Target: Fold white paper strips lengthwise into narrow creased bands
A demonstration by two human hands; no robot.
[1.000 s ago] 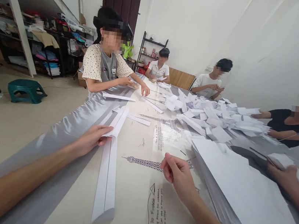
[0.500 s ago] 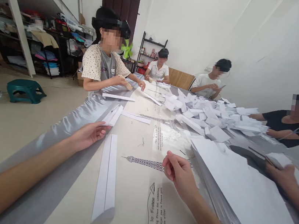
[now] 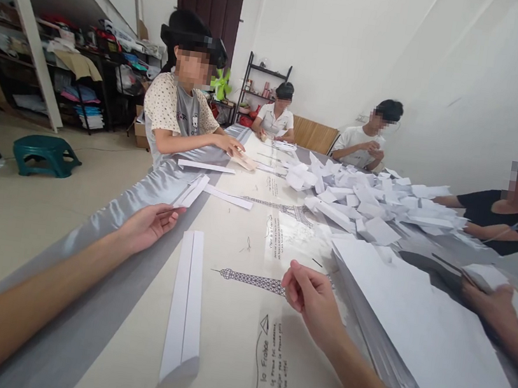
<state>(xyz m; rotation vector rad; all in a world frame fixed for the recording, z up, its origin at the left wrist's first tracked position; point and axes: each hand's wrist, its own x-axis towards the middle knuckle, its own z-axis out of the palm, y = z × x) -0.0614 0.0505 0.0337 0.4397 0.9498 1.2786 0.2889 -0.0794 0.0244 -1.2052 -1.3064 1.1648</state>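
Note:
My left hand (image 3: pixel 150 228) reaches over the left edge of the table with its fingers closed on the near end of a folded paper strip (image 3: pixel 192 191). The strip's far end lies close to another white strip (image 3: pixel 232 198) on the table. My right hand (image 3: pixel 312 294) is loosely curled above the printed tablecloth (image 3: pixel 230 331), thumb against the index finger, and nothing shows in it. Between my hands, a long folded paper (image 3: pixel 185 312) with a lengthwise seam lies flat, its near end slightly raised.
A stack of white sheets (image 3: pixel 419 319) lies to the right, with a heap of folded papers (image 3: pixel 364 199) beyond. Across on the left, a co-worker's hands (image 3: pixel 231 145) press a wooden block (image 3: pixel 245 161). Another person's hand (image 3: pixel 493 307) is at the right. A green stool (image 3: pixel 45 155) stands on the floor.
My left hand has shifted slightly left and back, taking the folded strip along. My right hand stays put. The co-worker on the left has brought both hands together at the wooden block, lower on the table.

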